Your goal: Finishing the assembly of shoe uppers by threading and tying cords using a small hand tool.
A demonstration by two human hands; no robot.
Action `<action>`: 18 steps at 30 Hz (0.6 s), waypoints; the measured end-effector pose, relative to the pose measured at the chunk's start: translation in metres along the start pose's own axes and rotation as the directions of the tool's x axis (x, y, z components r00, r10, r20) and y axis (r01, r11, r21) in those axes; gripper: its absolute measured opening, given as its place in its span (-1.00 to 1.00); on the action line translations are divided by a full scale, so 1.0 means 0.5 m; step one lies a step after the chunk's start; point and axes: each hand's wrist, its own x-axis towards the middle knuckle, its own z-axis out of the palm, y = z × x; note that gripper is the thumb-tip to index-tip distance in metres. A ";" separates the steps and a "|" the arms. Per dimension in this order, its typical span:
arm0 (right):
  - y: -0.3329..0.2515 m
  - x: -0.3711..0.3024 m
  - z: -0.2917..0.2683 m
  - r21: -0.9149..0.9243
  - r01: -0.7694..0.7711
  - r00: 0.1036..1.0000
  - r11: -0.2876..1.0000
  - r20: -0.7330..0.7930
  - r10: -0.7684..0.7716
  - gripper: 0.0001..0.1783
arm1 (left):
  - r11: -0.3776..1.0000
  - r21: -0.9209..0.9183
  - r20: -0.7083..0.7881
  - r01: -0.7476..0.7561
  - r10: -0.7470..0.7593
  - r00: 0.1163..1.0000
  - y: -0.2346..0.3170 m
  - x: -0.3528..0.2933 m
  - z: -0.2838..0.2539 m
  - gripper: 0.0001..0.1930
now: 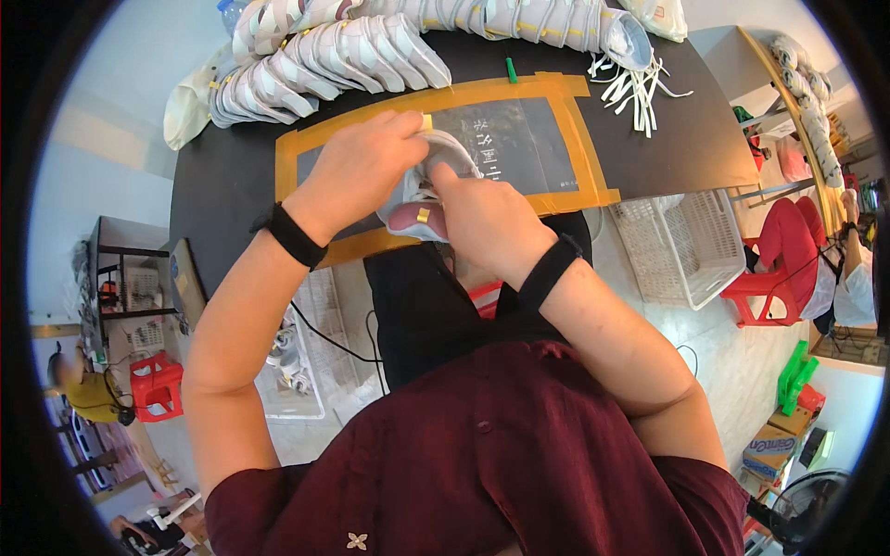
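Between my hands is a whitish shoe upper [454, 153] with a dusky pink part [405, 217] and small yellow tags. My left hand [366, 165] is closed at the upper's far left edge, its fingers pinched beside one yellow tag. My right hand [493, 221] is wrapped round the right side, with the thumb reaching into the opening. The palms and my knuckles hide much of the piece. Beneath it lies a dark sheet [514, 139] framed with tan tape [584, 153] on the black table [667, 139].
Nested shoe uppers [343, 60] lie in long rows along the table's far side. White laces [640, 93] hang loose at the far right, and a small green tool [511, 70] sits by the tape. A white crate [681, 246] stands right of the table; another person [797, 246] sits beyond.
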 end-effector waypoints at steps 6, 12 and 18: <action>0.002 0.005 -0.005 0.052 0.005 0.999 0.999 0.034 -0.007 -0.72 | 0.996 0.073 0.004 0.046 -0.047 0.999 0.008 0.006 -0.008 -0.85; 0.005 0.006 0.000 0.069 -0.004 0.999 0.998 0.045 0.001 -0.71 | 0.992 0.102 0.016 0.075 -0.077 0.997 0.007 -0.007 0.019 -0.85; 0.003 -0.001 0.008 0.046 0.024 1.000 0.999 0.002 -0.024 -0.69 | 0.995 -0.066 -0.007 0.080 -0.081 0.997 -0.004 -0.007 0.034 -0.85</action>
